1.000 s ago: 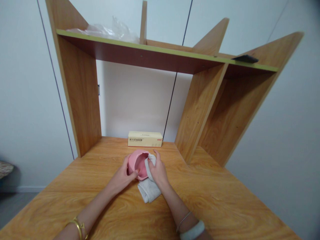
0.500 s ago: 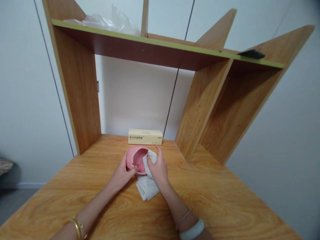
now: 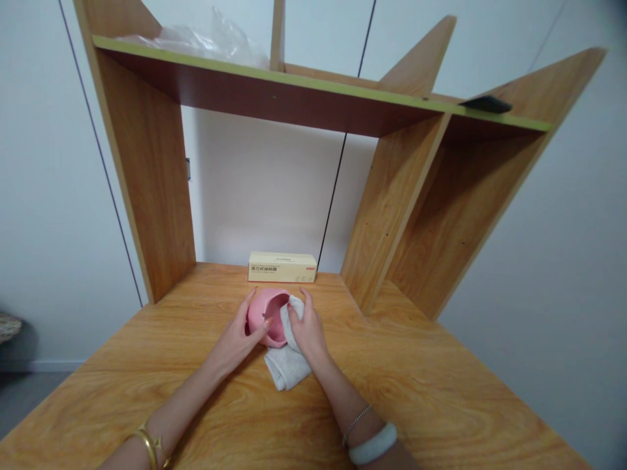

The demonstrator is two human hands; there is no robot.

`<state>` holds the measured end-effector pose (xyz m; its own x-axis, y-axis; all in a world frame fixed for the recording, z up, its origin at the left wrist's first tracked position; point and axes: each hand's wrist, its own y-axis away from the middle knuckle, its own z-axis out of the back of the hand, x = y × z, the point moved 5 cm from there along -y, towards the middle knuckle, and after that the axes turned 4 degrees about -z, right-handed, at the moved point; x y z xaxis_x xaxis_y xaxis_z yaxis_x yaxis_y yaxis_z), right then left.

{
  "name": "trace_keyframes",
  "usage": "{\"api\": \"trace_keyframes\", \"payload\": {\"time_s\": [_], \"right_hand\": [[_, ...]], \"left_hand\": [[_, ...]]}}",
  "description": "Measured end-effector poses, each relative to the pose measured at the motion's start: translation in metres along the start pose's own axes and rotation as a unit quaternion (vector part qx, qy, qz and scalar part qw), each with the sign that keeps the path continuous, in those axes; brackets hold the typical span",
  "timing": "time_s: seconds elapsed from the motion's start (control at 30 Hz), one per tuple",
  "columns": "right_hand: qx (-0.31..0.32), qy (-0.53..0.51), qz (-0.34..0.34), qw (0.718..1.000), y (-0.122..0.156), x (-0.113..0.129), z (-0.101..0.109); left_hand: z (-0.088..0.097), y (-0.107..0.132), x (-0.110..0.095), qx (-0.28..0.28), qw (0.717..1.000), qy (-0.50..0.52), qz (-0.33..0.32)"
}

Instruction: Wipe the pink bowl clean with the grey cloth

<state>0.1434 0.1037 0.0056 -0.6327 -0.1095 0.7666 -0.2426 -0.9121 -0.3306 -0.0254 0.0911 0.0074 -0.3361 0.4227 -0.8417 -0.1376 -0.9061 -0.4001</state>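
Note:
A pink bowl-like container (image 3: 262,310) with a notched, wavy rim is tilted on its side, its opening turned toward the right. My left hand (image 3: 240,339) grips it from the left, the thumb lying over the rim. In my right hand (image 3: 307,329) is a light grey cloth (image 3: 289,367), pinched between thumb and fingers at the container's opening. The cloth's lower part hangs down and lies folded on the desk. My right fingertips are partly hidden behind the cloth.
A cream cardboard box (image 3: 283,267) with printed lettering stands behind the container. The wooden desk (image 3: 416,391) carries a shelf unit (image 3: 386,215) with upright panels. Clear plastic wrapping (image 3: 210,42) and a dark flat object (image 3: 486,104) lie on its upper shelf.
The container has turned slightly in my left hand, and the left thumb sits a little higher on its rim. My right hand has shifted slightly left with the cloth.

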Motion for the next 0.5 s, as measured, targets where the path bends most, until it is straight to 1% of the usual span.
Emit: {"api": "trace_keyframes", "payload": {"time_s": [0.1,0.17,0.23,0.33,0.5], "right_hand": [[-0.012,-0.03,-0.002,0.999,0.001,-0.002,-0.002],[-0.013,-0.042,0.0,0.999,0.002,-0.001,-0.003],[-0.008,-0.047,0.005,0.999,0.003,0.001,-0.003],[-0.004,-0.035,0.007,0.999,0.004,0.006,-0.001],[-0.017,0.024,0.006,1.0,0.006,0.015,0.006]], "left_hand": [[-0.005,0.0,0.004,0.002,0.999,0.041,-0.002],[-0.01,0.001,0.006,0.015,0.999,0.037,-0.01],[-0.011,0.001,0.007,0.016,0.999,0.024,-0.018],[-0.008,0.0,0.006,0.004,1.0,0.012,-0.024],[0.002,-0.001,-0.003,-0.008,1.0,-0.014,-0.007]]}}
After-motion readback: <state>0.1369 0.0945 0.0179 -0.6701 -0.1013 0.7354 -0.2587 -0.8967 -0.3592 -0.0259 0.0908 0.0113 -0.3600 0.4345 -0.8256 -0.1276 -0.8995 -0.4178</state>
